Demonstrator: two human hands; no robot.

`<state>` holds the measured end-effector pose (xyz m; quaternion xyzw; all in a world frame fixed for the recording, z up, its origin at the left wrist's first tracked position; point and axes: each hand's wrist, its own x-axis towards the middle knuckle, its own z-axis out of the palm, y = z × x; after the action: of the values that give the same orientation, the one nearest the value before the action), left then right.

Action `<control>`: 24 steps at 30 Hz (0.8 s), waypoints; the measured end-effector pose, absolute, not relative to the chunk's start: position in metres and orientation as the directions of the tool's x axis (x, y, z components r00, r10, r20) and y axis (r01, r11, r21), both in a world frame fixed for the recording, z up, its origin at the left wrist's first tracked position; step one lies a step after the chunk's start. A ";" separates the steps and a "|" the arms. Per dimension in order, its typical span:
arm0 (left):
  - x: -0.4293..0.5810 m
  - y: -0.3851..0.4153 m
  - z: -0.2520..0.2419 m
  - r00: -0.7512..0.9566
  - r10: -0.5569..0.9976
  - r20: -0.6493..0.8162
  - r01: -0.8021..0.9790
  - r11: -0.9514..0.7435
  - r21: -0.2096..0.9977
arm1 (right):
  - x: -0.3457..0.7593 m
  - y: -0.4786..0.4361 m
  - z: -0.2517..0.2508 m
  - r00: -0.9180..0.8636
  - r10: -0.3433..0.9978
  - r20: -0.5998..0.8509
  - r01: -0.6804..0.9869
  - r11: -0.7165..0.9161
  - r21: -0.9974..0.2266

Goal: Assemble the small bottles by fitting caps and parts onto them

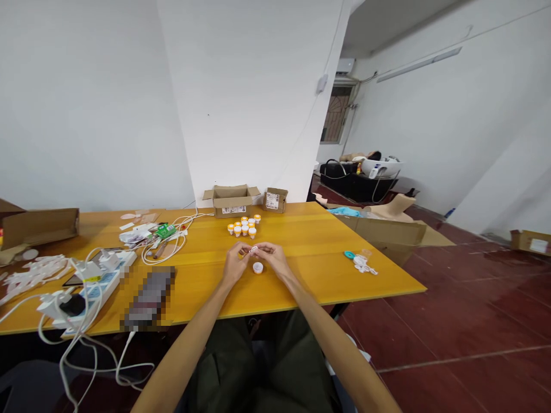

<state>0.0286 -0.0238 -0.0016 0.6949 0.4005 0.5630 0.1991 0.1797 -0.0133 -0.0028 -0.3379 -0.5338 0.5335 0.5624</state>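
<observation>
My left hand (236, 261) and my right hand (272, 258) meet over the wooden table, fingertips pinched together. Between them is a small white piece with dark spots or holes (254, 249), too small to name. Just below the hands, a small round white cup (257, 268) stands on the tabletop, touched by neither hand. Beyond my fingers several small white containers with orange rims (244, 228) are grouped close together.
An open cardboard box (233, 205) and a smaller box (275, 200) stand by the wall. At left lie a power strip (97, 292), tangled cables and a blurred phone (150, 297). A teal ring (349, 254) and white bits lie near the table's right edge.
</observation>
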 end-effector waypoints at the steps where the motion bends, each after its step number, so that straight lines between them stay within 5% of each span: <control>1: 0.028 -0.024 -0.002 0.045 0.781 0.623 0.335 -0.599 0.727 | 0.179 -0.013 -0.003 -0.136 0.961 0.241 -0.237 0.205 -0.950; 19: 0.016 -0.027 -0.002 0.101 0.745 0.659 0.477 -0.618 0.625 | 0.180 -0.012 -0.005 -0.063 0.945 0.320 -0.156 0.308 -0.939; 24: -0.008 -0.026 -0.004 -0.046 0.797 0.602 0.611 -0.454 0.648 | 0.186 -0.006 -0.009 -0.012 0.960 0.280 -0.134 0.276 -0.952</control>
<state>-0.0082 -0.0255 -0.0037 0.6845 0.5145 0.5083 0.0914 0.1856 -0.0064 -0.0092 -0.3829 -0.5390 0.4642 0.5894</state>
